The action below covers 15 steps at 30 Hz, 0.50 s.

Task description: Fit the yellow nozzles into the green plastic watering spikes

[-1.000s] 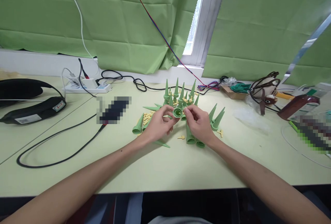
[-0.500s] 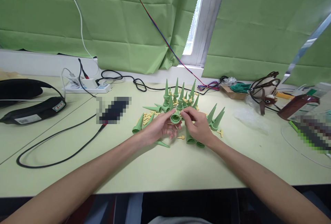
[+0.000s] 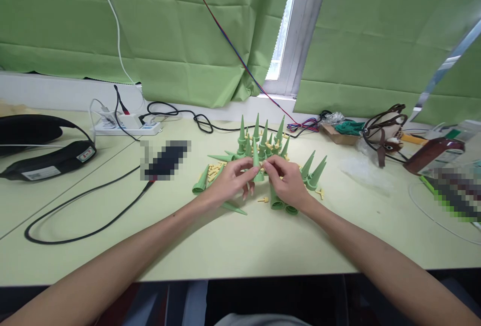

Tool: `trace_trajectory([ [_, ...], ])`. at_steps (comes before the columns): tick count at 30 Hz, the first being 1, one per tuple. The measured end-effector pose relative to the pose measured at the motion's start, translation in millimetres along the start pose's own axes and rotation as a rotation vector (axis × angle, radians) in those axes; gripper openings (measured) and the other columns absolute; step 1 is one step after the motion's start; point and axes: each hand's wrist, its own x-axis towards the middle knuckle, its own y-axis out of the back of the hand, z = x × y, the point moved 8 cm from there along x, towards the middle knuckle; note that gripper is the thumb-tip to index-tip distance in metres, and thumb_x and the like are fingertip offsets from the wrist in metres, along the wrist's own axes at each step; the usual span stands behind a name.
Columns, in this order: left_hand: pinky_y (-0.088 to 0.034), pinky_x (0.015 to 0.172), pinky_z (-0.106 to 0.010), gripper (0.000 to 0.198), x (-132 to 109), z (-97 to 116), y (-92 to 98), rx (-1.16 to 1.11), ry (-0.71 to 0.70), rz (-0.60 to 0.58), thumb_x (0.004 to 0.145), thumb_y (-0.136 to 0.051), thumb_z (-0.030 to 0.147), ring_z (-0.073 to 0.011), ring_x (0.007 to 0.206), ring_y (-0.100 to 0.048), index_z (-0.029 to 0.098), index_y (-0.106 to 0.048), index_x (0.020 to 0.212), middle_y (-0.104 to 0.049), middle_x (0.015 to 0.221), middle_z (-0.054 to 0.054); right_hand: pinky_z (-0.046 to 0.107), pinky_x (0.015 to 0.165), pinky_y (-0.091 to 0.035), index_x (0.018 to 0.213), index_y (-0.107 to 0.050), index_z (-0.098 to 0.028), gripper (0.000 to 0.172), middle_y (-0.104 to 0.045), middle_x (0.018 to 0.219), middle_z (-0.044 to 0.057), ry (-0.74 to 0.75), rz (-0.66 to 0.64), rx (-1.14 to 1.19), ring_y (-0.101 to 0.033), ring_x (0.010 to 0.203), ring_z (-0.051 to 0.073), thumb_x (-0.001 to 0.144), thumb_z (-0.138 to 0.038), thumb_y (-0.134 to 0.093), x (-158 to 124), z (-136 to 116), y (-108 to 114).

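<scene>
Between thumb and fingers, my left hand [image 3: 237,179] holds a green plastic plant watering spike [image 3: 256,158], its tip pointing up and its wide end down. My right hand [image 3: 287,180] is closed in a pinch on a small yellow valve [image 3: 262,167] at the spike's side; the fingertips hide part of it. Behind my hands several green spikes [image 3: 242,135] stand upright, with small yellow valves among them. More yellow valves [image 3: 214,171] lie in a pile left of my left hand. One loose yellow valve [image 3: 264,200] rests on the table below the hands.
Two green spikes [image 3: 317,173] stand to the right of my right hand. A phone-like dark, blurred-out device [image 3: 165,160] with a black cable lies left. A power strip [image 3: 128,126] sits by the wall. A cardboard box [image 3: 340,135] and a plastic bag [image 3: 366,170] are on the right.
My left hand has turned the green spike: its open wide end faced me before, and now its tip points up. My right hand stays almost in place, still pinching at the spike's side.
</scene>
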Motion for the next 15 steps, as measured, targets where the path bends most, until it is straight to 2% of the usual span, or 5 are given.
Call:
trace_trajectory([
  [3, -0.041, 0.045, -0.025, 0.028, -2, 5, 2.8, 0.181, -0.049, 0.062, 0.089, -0.057, 0.046, -0.0112, 0.049, -0.051, 0.018, -0.054, 0.085, -0.051, 0.066, 0.002, 0.025, 0.05, -0.03, 0.077, -0.053, -0.02, 0.024, -0.042, 0.056, -0.005, -0.023, -0.001, 0.02, -0.035, 0.05, 0.01, 0.097, -0.031, -0.047, 0, 2, 0],
  [5, -0.04, 0.045, -0.023, 0.026, -4, 7, 6.2, 0.259, -0.079, 0.131, 0.09, -0.055, 0.045, -0.0114, 0.052, -0.051, 0.019, -0.053, 0.084, -0.051, 0.066, 0.002, 0.025, 0.049, -0.029, 0.077, -0.053, -0.02, 0.024, -0.041, 0.055, -0.005, -0.04, 0.003, 0.04, -0.035, 0.049, 0.01, 0.097, -0.033, -0.047, 0, 3, 0],
  [7, -0.043, 0.048, -0.023, 0.024, -6, 11, 9.9, 0.332, -0.155, 0.208, 0.09, -0.056, 0.042, -0.0115, 0.059, -0.053, 0.019, -0.055, 0.084, -0.053, 0.078, -0.001, 0.025, 0.048, -0.029, 0.077, -0.053, -0.02, 0.025, -0.041, 0.055, -0.005, -0.061, 0.009, 0.057, -0.034, 0.049, 0.01, 0.097, -0.035, -0.048, 0, 4, 0],
  [10, -0.046, 0.053, -0.022, 0.019, -9, 19, 10.0, 0.496, -0.299, 0.257, 0.092, -0.054, 0.037, -0.0122, 0.068, -0.054, 0.02, -0.062, 0.095, -0.056, 0.096, -0.005, 0.025, 0.047, -0.029, 0.077, -0.053, -0.02, 0.028, -0.04, 0.054, -0.005, -0.094, 0.004, 0.086, -0.035, 0.048, 0.01, 0.097, -0.039, -0.048, 1, 7, 0],
  [15, -0.047, 0.06, -0.024, 0.02, -15, 27, 6.1, 0.725, -0.461, 0.284, 0.094, -0.052, 0.029, -0.0076, 0.061, -0.049, 0.024, -0.065, 0.109, -0.057, 0.107, -0.006, 0.024, 0.046, -0.03, 0.076, -0.052, -0.02, 0.03, -0.041, 0.054, -0.005, -0.119, -0.006, 0.12, -0.036, 0.047, 0.01, 0.098, -0.04, -0.046, 0, 10, -1],
])
